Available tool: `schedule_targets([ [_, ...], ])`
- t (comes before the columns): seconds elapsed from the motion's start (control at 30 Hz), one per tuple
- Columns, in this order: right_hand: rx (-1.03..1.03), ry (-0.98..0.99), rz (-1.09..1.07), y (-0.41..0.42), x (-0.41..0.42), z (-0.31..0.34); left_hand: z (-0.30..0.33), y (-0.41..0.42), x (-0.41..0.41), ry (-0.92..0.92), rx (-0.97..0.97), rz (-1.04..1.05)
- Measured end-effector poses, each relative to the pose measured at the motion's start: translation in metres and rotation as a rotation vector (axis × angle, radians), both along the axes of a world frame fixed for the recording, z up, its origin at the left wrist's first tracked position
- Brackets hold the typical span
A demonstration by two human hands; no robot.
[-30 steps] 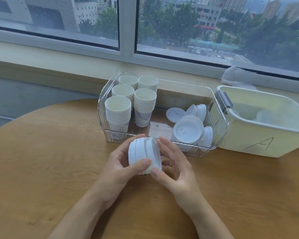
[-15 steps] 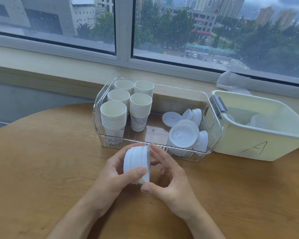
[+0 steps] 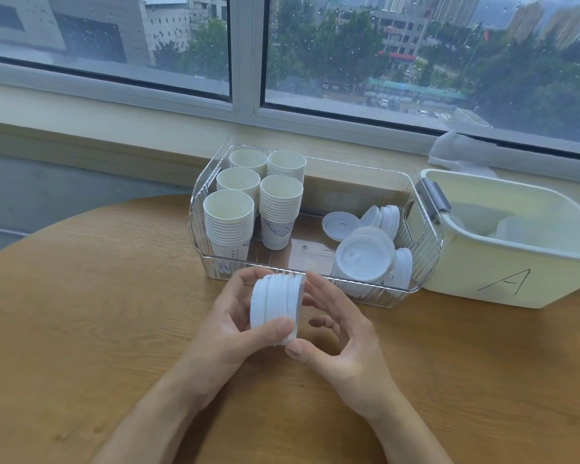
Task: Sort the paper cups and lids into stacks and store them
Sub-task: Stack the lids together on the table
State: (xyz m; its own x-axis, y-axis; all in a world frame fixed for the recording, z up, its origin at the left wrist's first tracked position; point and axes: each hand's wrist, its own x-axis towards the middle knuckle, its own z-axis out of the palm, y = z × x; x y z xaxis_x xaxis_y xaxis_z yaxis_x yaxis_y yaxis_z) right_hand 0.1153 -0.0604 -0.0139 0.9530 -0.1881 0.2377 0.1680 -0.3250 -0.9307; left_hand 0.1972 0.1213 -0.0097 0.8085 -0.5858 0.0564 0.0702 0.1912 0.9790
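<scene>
Currently: lid stack (image 3: 277,308) on edge, held above bench (image 3: 81,313) near clear bin's (image 3: 315,291) front wall. Left hand (image 3: 228,326) fingers curl round stack; right hand (image 3: 339,333) pinches its end. Step: squaring lids. Next likely: lift over wall, set beside stored lids (image 3: 365,256); cup stacks (image 3: 255,202) occupy bin's left end.

A second ago the lids (image 3: 275,308) between the hands were loose, the rightmost one tilted away from the rest. Now they sit pressed into one tight stack on edge. The left hand (image 3: 230,324) has its thumb across the near rim, and the right hand (image 3: 340,333) has closed in against the stack's end, fingers seemingly flatter on it.
</scene>
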Motion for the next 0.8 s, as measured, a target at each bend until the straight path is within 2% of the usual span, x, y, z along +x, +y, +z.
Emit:
schedule_targets([
  [0.27, -0.005, -0.075, -0.076, 0.002, 0.001, -0.003, -0.004, -0.004, -0.001, -0.076, 0.041, -0.005],
  [0.5, -0.178, -0.101, -0.164, 0.006, 0.001, -0.003, 0.004, -0.018, -0.015, -0.167, 0.15, 0.056],
  [0.7, -0.27, -0.082, -0.143, 0.003, -0.001, 0.003, -0.003, -0.02, -0.013, -0.02, -0.003, 0.104],
  [0.8, -0.313, -0.165, -0.301, -0.012, 0.003, 0.016, -0.002, -0.018, -0.009, 0.112, -0.103, 0.072],
])
